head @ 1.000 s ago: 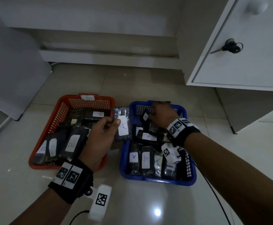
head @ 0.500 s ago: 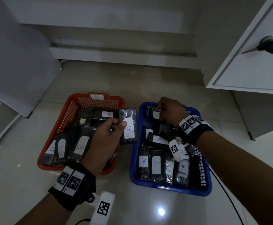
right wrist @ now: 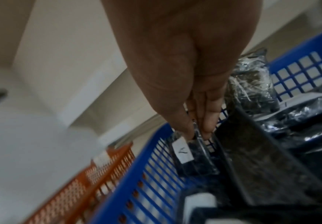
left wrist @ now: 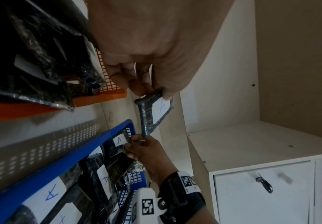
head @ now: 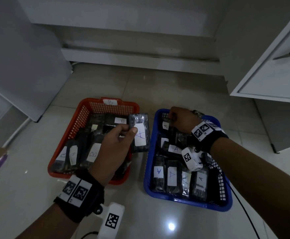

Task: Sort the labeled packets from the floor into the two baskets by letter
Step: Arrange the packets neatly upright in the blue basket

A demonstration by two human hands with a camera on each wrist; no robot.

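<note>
Pale floor tiles point(head: 158, 87) show no loose packets. Mid-frame, the orange basket point(head: 96, 102) holds B packets, the blue basket point(head: 189, 200) A packets. The left hand point(head: 113, 149) pinches an A packet point(head: 139, 131) between them; the right hand point(head: 182, 118) pinches another A packet point(right wrist: 190, 154) inside the blue one's upper corner. Sorting looks nearly finished

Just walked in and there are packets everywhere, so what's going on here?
A person is sorting dark wrapped packets into two baskets by letter. The left hand holds a packet labelled A up over the gap between the orange basket, tagged B and holding B packets, and the blue basket, full of A packets. The right hand pinches another A packet at the far end of the blue basket. The held A packet is not yet in the blue basket.
</note>
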